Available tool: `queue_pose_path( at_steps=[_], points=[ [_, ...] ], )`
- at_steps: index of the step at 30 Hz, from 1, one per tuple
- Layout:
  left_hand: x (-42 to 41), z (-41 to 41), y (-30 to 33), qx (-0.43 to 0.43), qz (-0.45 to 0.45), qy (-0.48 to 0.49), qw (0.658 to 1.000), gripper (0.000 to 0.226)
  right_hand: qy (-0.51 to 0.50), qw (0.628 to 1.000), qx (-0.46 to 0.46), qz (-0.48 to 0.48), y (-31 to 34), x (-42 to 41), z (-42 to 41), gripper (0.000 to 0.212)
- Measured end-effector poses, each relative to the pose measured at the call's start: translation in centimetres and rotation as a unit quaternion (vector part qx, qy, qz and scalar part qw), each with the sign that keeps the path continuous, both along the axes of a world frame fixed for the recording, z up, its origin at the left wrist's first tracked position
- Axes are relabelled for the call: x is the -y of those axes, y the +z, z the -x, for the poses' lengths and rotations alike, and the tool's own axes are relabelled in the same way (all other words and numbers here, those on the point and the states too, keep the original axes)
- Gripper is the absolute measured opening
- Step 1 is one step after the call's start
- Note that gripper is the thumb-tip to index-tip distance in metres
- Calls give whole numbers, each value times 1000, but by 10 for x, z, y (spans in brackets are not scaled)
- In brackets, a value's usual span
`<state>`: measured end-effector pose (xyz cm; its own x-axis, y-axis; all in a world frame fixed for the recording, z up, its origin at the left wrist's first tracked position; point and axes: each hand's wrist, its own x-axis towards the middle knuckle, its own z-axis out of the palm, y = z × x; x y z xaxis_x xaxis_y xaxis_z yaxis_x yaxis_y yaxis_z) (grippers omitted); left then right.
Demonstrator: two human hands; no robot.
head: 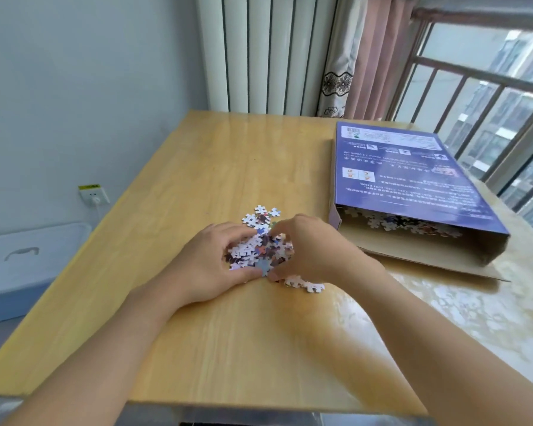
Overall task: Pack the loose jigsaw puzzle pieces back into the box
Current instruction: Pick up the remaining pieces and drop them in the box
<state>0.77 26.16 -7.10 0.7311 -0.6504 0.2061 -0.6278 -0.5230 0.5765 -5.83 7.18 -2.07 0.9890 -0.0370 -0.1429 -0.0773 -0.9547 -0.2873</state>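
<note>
Both forearms reach in over the pale wooden table, and the left hand and right hand curl inward toward each other, fingers cupped around a small heap of loose white and purple jigsaw puzzle pieces gathered between them on the tabletop. A few more pieces lie just beyond the fingertips and by the right wrist. The flat purple cardboard box lies well to the right, its near end open with pieces already inside.

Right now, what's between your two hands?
A heap of puzzle pieces, cupped between the left hand and right hand on the table, in the head view.
</note>
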Motion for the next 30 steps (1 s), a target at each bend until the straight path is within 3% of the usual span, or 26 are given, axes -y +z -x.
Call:
queue_pose_path(
  at_steps=[9,14,16,19,22,24,30],
  points=[
    [17,4,13,-51,52,73,995,5,-92,983,32,-158,-2,2,2,19],
    [31,1,27,-28,78,115,990,11,-152,967,46,-197,4,13,2,16],
    [36,-1,31,-74,121,147,979,6,-181,953,63,-235,3,21,5,17],
    [45,-1,35,-206,232,177,934,14,-235,883,81,-398,0,32,15,20],
    [62,4,43,-301,300,149,893,27,-267,743,87,-608,4,48,30,23],
    [80,10,48,-337,311,120,880,30,-296,678,105,-665,8,66,41,24],
    [156,35,58,-368,255,62,892,20,-388,620,168,-661,10,130,79,24]
  ],
)
